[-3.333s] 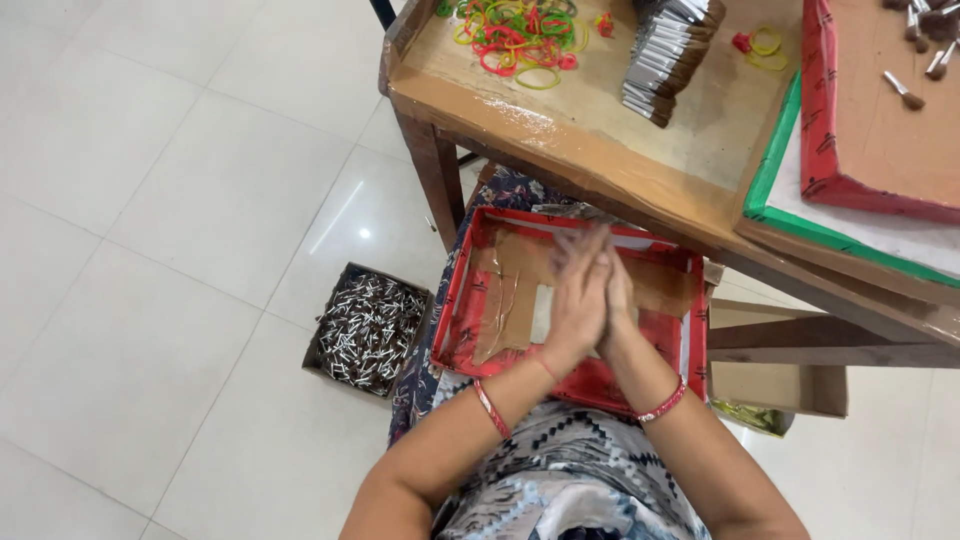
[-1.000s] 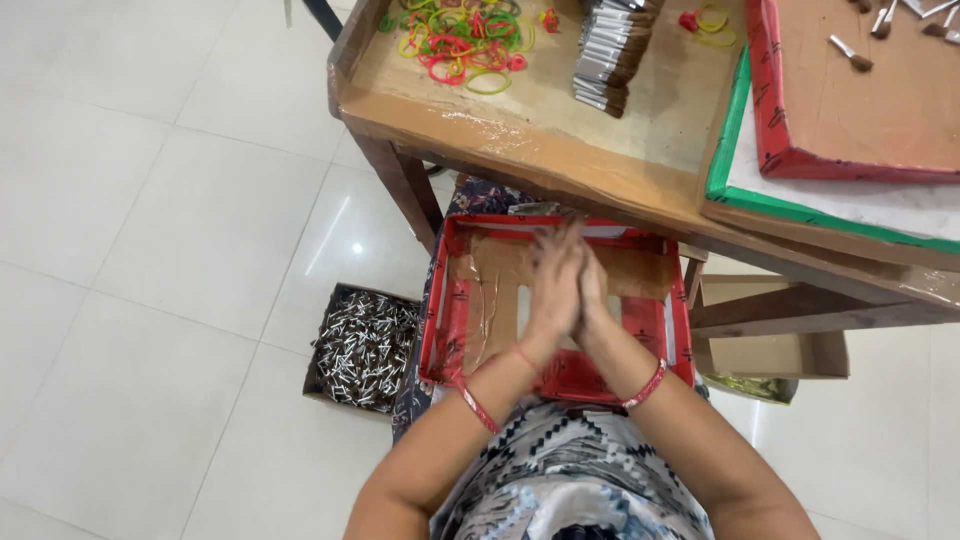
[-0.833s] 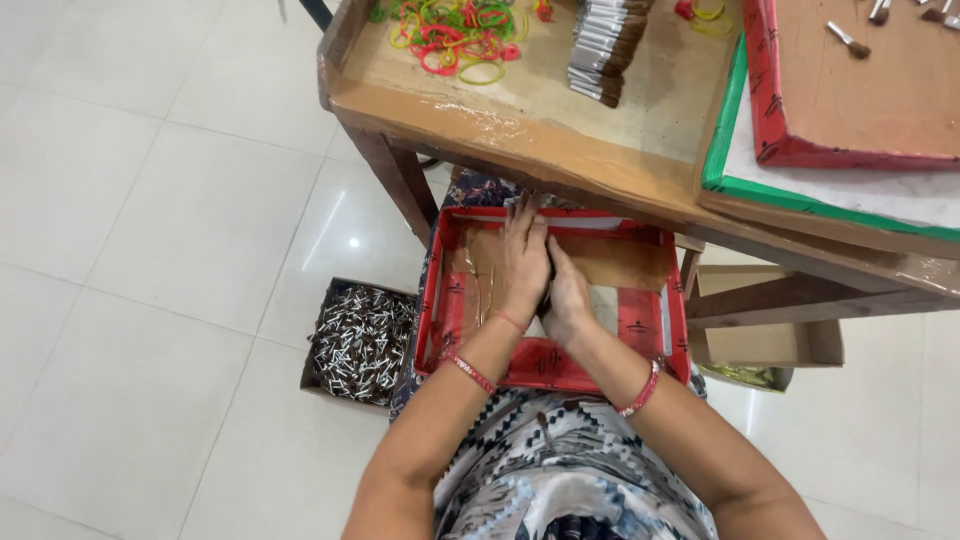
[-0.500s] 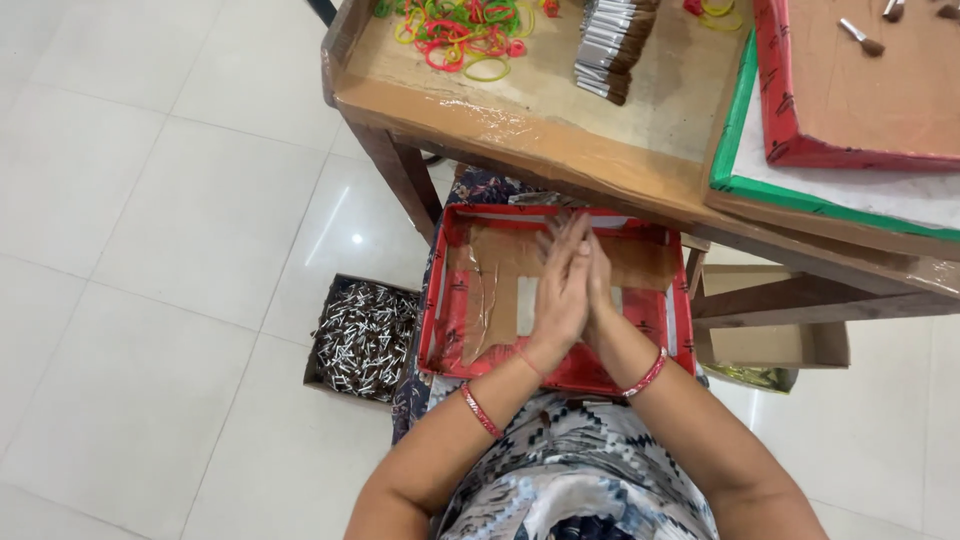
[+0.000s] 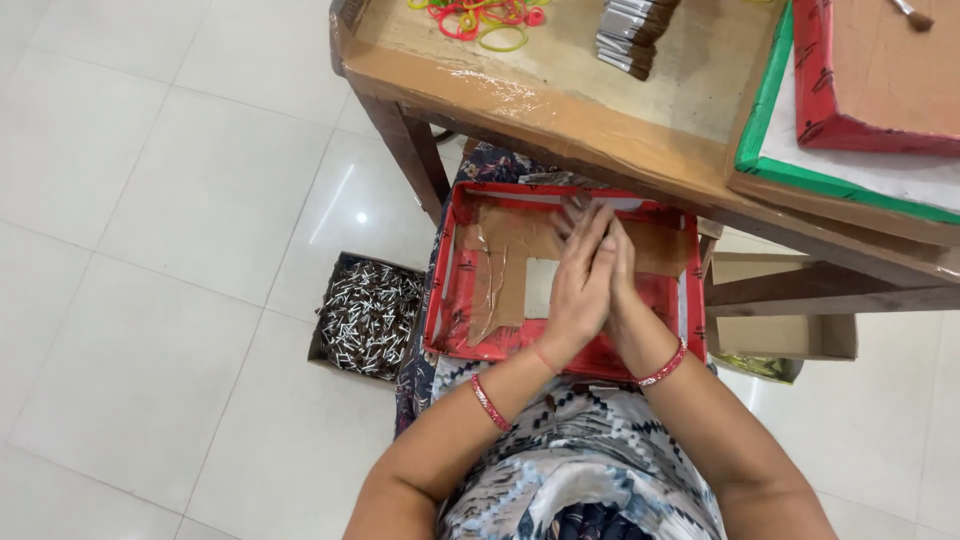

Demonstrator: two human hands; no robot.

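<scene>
Your left hand [image 5: 582, 285] and right hand [image 5: 622, 275] press palm to palm, so whatever lies between them is hidden from you, and the fingertips blur against the red tray [image 5: 448, 290]. The table [image 5: 560, 105] covers the tray's far rim, while the top edge cuts off the rubber bands [image 5: 478, 14] and the dark stack [image 5: 633, 30]. The pieces in the floor box [image 5: 368, 315] are too small to identify
</scene>
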